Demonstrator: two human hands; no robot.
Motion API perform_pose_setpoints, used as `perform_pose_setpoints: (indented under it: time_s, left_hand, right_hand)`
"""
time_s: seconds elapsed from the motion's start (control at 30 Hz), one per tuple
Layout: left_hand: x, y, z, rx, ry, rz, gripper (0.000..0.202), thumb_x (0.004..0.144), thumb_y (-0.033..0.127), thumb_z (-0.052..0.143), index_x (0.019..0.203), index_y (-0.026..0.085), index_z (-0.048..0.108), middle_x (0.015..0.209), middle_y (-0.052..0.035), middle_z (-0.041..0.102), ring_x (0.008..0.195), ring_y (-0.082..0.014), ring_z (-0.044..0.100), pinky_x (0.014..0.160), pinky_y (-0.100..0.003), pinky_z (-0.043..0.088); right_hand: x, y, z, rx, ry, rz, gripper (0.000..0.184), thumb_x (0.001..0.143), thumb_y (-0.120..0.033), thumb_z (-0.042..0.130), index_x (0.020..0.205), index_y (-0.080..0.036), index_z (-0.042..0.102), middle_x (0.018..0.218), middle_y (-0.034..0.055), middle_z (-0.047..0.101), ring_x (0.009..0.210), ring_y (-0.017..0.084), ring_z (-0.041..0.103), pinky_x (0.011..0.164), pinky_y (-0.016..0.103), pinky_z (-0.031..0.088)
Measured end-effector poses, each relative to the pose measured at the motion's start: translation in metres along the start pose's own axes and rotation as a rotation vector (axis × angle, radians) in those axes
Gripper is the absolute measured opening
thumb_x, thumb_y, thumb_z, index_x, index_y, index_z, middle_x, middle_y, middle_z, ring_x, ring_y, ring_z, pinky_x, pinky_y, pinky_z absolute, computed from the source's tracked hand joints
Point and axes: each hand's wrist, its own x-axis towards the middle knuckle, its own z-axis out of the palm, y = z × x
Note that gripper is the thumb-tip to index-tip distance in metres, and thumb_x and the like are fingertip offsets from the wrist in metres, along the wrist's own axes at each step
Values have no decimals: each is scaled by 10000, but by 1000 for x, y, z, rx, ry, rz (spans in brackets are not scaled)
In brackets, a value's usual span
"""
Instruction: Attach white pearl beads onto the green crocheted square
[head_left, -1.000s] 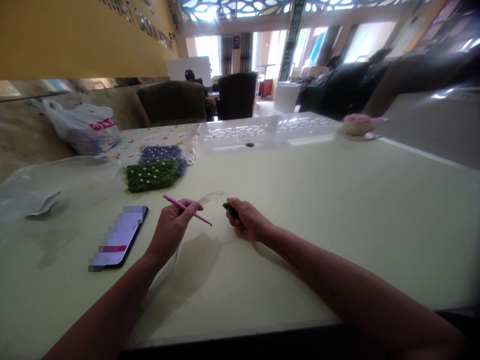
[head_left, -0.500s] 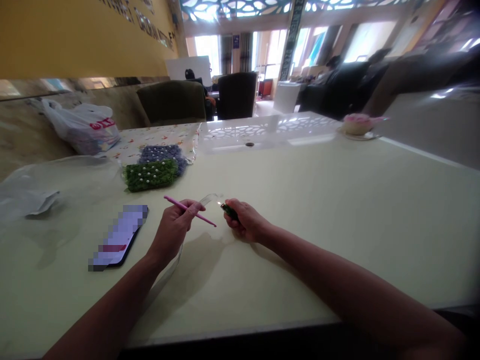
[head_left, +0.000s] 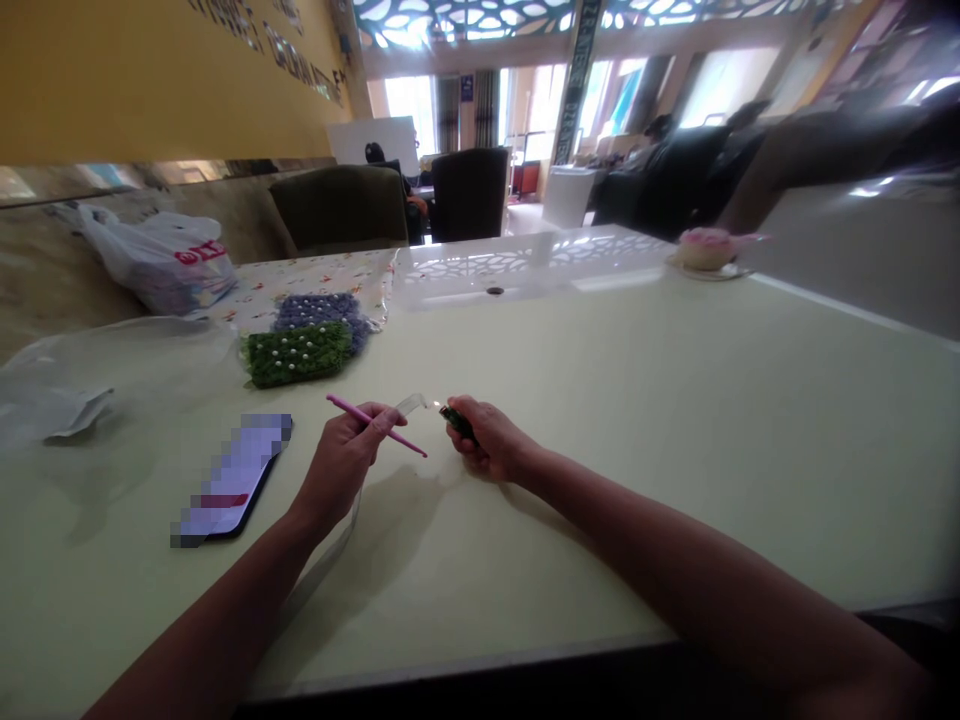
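Observation:
My left hand (head_left: 349, 450) is closed, with a pink crochet hook (head_left: 409, 444) lying across its fingers. Between thumb and fingertips it also pinches a pale, see-through ribbon (head_left: 411, 404), whose short end points right and bends at the tip. The ribbon's long part trails down behind the wrist onto the table. My right hand (head_left: 487, 440) is wrapped round a dark green lighter (head_left: 456, 420). A small flame (head_left: 436, 405) burns at the lighter's top, close beside the ribbon's end; I cannot tell whether they touch.
A phone (head_left: 232, 480) lies left of my left hand. Behind it are green and purple fluffy pieces with beads (head_left: 300, 352), clear plastic sheeting (head_left: 127, 350) and a white carrier bag (head_left: 161, 265). A pink-topped cup (head_left: 705, 250) stands on a saucer at the far right.
The ribbon's free end looks shorter and more bent beside the flame. Both hands keep their grips and hardly move; the whole view has shifted slightly.

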Motion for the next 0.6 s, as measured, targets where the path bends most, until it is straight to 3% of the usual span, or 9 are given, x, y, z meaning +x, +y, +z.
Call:
perform_pose_setpoints:
  time_s: [0.17, 0.3, 0.47, 0.6]
  left_hand:
    - [1, 0, 0, 24, -6, 1, 305, 853, 458, 594, 835, 169, 689, 508, 55, 245, 481, -89, 215, 461, -241, 156]
    - [1, 0, 1, 44, -17, -7, 319, 858, 465, 592, 841, 161, 687, 505, 57, 248, 485, -86, 222, 466, -236, 166]
    - [1, 2, 1, 62, -30, -16, 316, 871, 452, 577, 843, 154, 681, 505, 58, 262, 486, -81, 236, 468, -233, 171]
    - [1, 3, 0, 63, -31, -11, 307, 878, 437, 572, 835, 151, 676, 507, 55, 283, 490, -77, 241, 472, -235, 170]
  right_hand:
    - [-3, -3, -2, -102, 25, -104, 487, 880, -570, 434, 585, -183, 439, 501, -43, 324, 387, 55, 213, 355, 208, 153]
    - [-5, -8, -4, -170, 37, -144, 484, 899, -545, 414, 581, -180, 418, 512, -42, 320, 402, 53, 202, 362, 206, 147]
    - [-9, -11, -3, -195, 49, -171, 599, 870, -700, 393, 566, -184, 373, 497, -54, 289, 418, 49, 182, 378, 201, 129]
    - [-9, -10, -2, -192, 57, -160, 504, 896, -568, 423, 577, -181, 390, 508, -50, 301, 416, 51, 191, 379, 208, 136]
